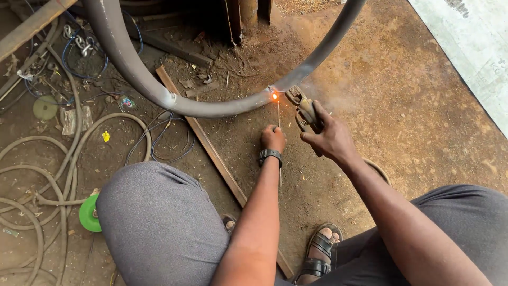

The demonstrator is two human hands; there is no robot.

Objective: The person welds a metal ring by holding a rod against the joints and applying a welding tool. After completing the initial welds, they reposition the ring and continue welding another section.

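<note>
A thick curved grey metal pipe (pixel 211 107) loops across the dirt floor. An orange glow (pixel 274 96) burns at a seam on its lower curve, with thin smoke drifting right. My right hand (pixel 328 137) grips a worn electrode holder (pixel 302 108) just right of the glow. My left hand (pixel 272 139), with a black wrist band, is closed around a thin welding rod (pixel 278 114) that runs up to the glowing seam. I am squatting, grey trousers on both knees.
Coiled hoses (pixel 58 169) and blue wires (pixel 84 58) lie at the left with a green disc (pixel 89 213). A flat metal strip (pixel 211 153) runs diagonally under the pipe. A pale sheet (pixel 471 47) lies top right. My sandalled foot (pixel 320 249) is below.
</note>
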